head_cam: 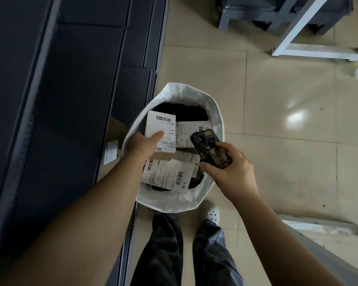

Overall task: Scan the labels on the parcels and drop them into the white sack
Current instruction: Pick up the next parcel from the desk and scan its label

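From the head camera, looking down: the left hand (146,141) holds a small parcel (161,131) over the open mouth of the white sack (216,112), thumb pressed on the label face and the other fingers hidden beneath it, so it is clamped on the parcel. The right hand (228,168) is wrapped around a handheld scanner (210,148), its head pointing toward the parcel and its small screen lit.

The step in hand looks like the scan just before the drop. To do it well, the barcode along the parcel's top edge should stay flat to the scanner and uncovered; the thumb sits near the label's lower left, clear of that top barcode but close to the smaller one by the bottom edge. Holding the parcel steady until the scanner confirms seems wise, since other labelled parcels (165,176) lie face up in the sack right below and could be read by mistake.

The parcel is above the sack's left side, near the rim by the dark shelving (70,100), and just beside the scanner's head without touching it. Letting go should drop it inside. A cardboard box (112,149) stands on the floor between the shelving and the sack's left rim.
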